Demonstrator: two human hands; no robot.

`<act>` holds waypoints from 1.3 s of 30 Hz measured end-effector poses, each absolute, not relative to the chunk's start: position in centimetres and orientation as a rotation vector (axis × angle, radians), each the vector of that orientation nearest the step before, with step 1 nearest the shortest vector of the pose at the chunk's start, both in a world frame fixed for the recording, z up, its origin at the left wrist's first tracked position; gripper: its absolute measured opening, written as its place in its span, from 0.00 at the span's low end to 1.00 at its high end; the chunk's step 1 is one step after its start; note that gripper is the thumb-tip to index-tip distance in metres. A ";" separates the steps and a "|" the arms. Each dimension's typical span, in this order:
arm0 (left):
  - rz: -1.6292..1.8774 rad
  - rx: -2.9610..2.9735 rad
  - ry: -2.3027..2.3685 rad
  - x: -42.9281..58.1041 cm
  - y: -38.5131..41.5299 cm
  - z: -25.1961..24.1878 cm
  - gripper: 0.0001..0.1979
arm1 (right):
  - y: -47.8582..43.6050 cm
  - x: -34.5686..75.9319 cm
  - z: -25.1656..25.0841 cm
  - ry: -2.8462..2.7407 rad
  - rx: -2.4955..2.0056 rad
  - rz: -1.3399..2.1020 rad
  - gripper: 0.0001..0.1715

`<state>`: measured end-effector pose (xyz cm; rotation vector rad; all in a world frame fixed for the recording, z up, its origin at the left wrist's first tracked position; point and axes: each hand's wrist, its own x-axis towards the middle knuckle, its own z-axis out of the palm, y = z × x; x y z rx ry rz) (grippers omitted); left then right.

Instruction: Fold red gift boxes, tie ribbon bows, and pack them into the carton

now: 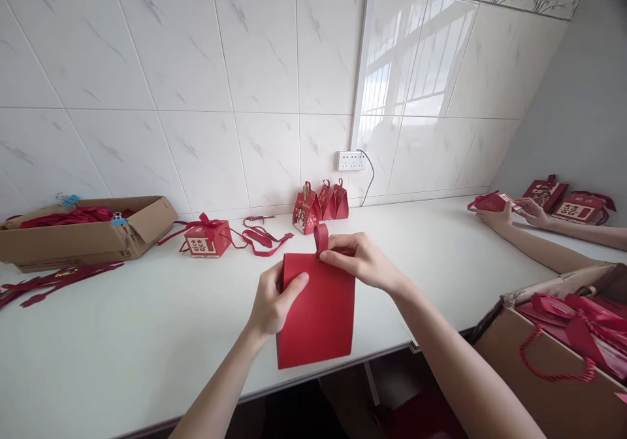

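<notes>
A plain red gift box [318, 318] with a loop strap [321, 238] at its top is held up over the table's front edge. My left hand [280, 300] grips its left side, thumb flat on the face. At the top edge, my right hand [360, 259] pinches the box beside the base of the loop, fingers behind and thumb in front. The far side of the box is hidden. Beyond it, several small red triangular boxes [306, 210] with loops stand by the wall.
On the left are a cardboard box [88, 243] of red ribbons, flat red straps [59, 282], a ribbon-tied box [208, 238] and loose ribbon [264, 238]. A carton [553, 354] of red boxes stands near right. Another person's hands [533, 215] hold a red box [492, 202] at far right.
</notes>
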<state>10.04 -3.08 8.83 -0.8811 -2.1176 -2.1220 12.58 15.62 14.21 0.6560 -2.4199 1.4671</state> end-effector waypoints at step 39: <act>-2.448 -0.721 -2.106 19.2 3.1 8.6 0.26 | 17.8 28.4 9.8 -1.813 -0.047 1.874 0.16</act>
